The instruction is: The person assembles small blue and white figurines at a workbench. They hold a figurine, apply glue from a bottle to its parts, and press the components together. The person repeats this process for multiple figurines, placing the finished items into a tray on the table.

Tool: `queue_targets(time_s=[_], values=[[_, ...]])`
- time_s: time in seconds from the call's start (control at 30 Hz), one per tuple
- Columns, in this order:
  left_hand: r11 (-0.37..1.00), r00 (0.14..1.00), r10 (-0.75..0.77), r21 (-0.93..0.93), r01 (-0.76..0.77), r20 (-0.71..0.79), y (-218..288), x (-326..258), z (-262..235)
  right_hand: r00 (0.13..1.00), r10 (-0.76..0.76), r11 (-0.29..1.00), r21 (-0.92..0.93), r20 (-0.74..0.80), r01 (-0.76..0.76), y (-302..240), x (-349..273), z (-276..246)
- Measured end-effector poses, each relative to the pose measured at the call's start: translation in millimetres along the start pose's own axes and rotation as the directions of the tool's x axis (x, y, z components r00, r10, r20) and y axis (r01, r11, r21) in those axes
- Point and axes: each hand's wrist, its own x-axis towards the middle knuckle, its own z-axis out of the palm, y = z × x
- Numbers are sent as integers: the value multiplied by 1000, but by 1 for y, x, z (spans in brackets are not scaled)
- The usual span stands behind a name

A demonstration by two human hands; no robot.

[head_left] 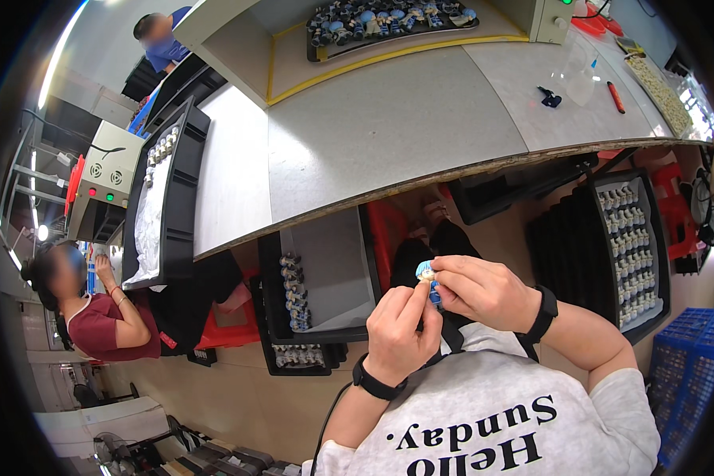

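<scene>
Blue-and-cream figurine [425, 270] | held just off near edge of desk [389, 127] | left hand [398, 335], right hand [484, 292] both pinching it | step: apparently close handwork | next likely needs steady pinch

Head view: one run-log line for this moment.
left hand: fingers at figurine | right hand: pinching figurine | black tray: figurines along left side

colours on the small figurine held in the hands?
The figurine is light blue on top, cream below that, and deeper blue lower down; shown in the head view.
</scene>
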Motion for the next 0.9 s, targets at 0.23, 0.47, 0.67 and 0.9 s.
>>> queue_targets(time_s=[0.23, 0.47, 0.67, 0.9], values=[[999, 999, 25, -35, -24, 30, -1, -3, -5, 998, -57, 998, -16, 31, 57, 1, 0, -1], [999, 1000, 18, -51, -17, 23, -3, -6, -2, 994, -94, 994, -47, 54, 96, 2, -1, -3], [996, 1000, -8, -89, 10, 21, -7, -10, -1, 989, -133, 984, -108, 61, 139, 2, -1, -4], [995, 1000, -11, -100, 12, 11, -9, -12, 1, 981, -174, 975, -122, 87, 183, 5, -1, -3]])
